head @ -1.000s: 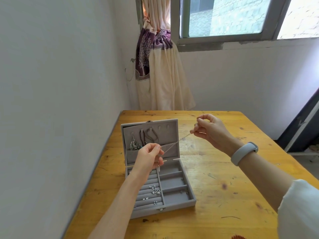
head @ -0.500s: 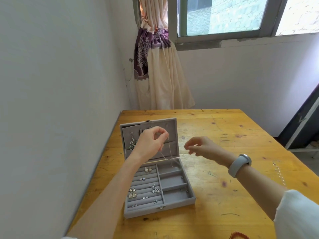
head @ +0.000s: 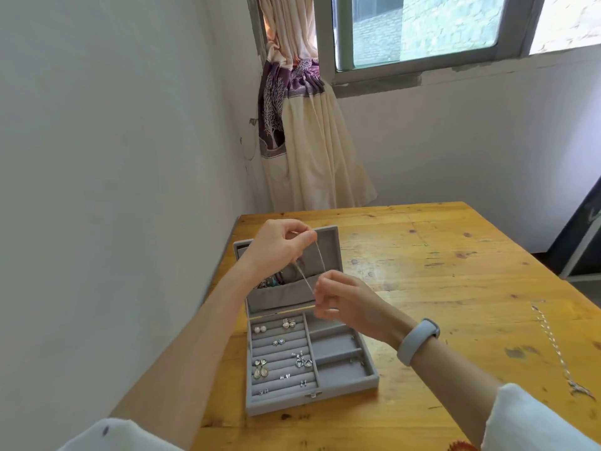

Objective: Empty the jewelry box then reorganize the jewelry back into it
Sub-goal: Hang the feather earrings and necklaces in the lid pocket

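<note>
Head view: left hand point(head: 276, 245) and right hand point(head: 341, 301) pinch a chain point(head: 305, 278) above the box point(head: 374, 382); thin, limp, tangle-prone; best held by its ends.

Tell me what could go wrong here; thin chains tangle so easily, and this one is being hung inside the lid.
1. The thin chain runs slack between the left hand and right hand; it could knot or catch on the pieces already in the lid pocket.
2. If it slips, it may drop onto the earrings in the jewelry box.
3. Another chain lies near the table's right edge and might get knocked off.
</note>
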